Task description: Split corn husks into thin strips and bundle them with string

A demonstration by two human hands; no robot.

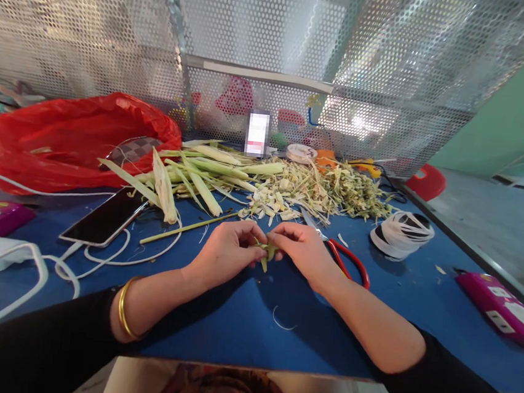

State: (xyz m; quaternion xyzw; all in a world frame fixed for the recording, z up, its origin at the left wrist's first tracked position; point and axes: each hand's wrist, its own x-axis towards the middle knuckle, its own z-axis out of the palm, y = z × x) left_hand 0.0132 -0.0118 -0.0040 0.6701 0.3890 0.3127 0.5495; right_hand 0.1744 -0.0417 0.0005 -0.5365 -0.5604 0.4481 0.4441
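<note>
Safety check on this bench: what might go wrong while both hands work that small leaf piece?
The scissors lie right beside the right hand; a slip might catch them. The leaf piece, pinched between it and the left hand, might tear or drop. The white cable near the left forearm might snag.

Hidden mostly between left hand (228, 250) and right hand (305, 250): green strip (266, 252). Scissors (337, 249) partly behind right hand. Object (257, 133) at back blurred.
</note>
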